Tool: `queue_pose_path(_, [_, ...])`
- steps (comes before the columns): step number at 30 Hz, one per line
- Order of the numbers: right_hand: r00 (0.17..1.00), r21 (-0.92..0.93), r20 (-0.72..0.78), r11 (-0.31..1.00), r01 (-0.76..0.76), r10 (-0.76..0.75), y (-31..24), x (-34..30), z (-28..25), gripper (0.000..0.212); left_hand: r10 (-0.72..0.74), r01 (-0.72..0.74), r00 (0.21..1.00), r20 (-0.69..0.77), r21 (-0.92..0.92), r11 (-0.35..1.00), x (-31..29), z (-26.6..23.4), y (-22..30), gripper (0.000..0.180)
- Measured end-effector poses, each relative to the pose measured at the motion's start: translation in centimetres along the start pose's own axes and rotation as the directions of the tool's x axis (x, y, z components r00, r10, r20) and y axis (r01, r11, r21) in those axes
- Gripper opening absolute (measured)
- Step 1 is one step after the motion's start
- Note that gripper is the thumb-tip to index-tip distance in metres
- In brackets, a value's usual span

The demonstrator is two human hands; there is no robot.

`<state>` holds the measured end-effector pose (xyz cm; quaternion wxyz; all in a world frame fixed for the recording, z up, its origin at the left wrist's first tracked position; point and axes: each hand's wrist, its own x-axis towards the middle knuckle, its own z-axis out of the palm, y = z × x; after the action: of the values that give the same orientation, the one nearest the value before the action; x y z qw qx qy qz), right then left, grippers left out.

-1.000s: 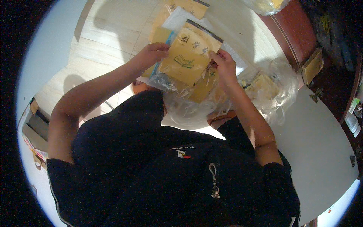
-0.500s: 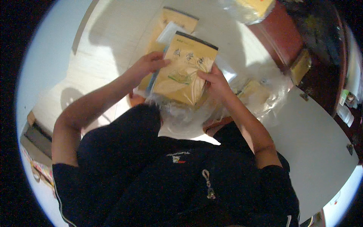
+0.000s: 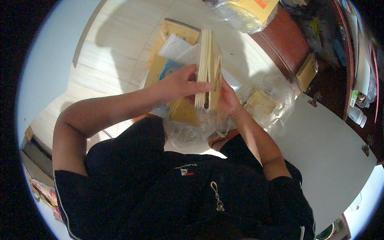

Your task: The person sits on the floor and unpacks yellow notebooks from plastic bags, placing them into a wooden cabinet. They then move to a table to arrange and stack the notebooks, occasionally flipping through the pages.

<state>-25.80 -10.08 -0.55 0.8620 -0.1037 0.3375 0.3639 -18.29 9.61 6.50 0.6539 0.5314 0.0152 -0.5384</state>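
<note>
Holding a stack of yellow notebooks [image 3: 204, 56] on edge between two hands

The stack is held upright above the middle of the floor [image 3: 104, 70], with its pale page edges turned toward the wearer. Its right-hand side is gripped by the right hand [image 3: 229, 99], whose palm is pressed close against the outer cover. The thumb of the left hand [image 3: 182, 86] is laid across the page edges low on the stack; whether the other left fingers are closed on it cannot be told, since they are partly hidden. At the right side of the stack, an outer notebook is tilted slightly away from the rest.

Beyond the left hand, a yellow notebook with a dark top strip [image 3: 168, 34] is seen lying on the floor, partly covered by a folded white sheet [image 3: 176, 49]. Something blue [image 3: 169, 68] is shown just below that sheet. Another yellow notebook [image 3: 184, 114] is placed under the hands, beside crumpled clear plastic [image 3: 184, 136]. To the right, more yellow notebooks [image 3: 260, 102] are enclosed in a clear plastic bag [image 3: 286, 94]. At the top edge, a plastic-wrapped yellow package [image 3: 252, 16] is set by a reddish-brown cabinet [image 3: 278, 38], near whose pale door panel [image 3: 320, 152] a small yellowish book [image 3: 307, 73] is propped.
</note>
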Motion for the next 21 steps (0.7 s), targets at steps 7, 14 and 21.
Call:
queue_pose_path(7, [0.993,-0.257,-0.113,0.967,-0.006,-0.024,-0.5,-0.4,1.1,0.059,0.071,-0.08,0.996,0.062,0.161,0.984,1.6,-0.1,-0.9,0.066])
queue_pose_path(14, [0.982,-0.423,-0.188,0.905,-0.056,-0.028,-0.7,-2.1,2.3,0.058,0.077,-0.084,0.985,-0.152,-0.041,0.996,2.7,-1.1,2.6,0.064])
queue_pose_path(21, [0.997,-0.274,-0.071,0.962,-0.001,-0.019,-1.1,-1.9,-0.5,0.055,0.069,-0.084,0.958,-0.279,-0.042,0.996,4.2,-3.7,0.1,0.054])
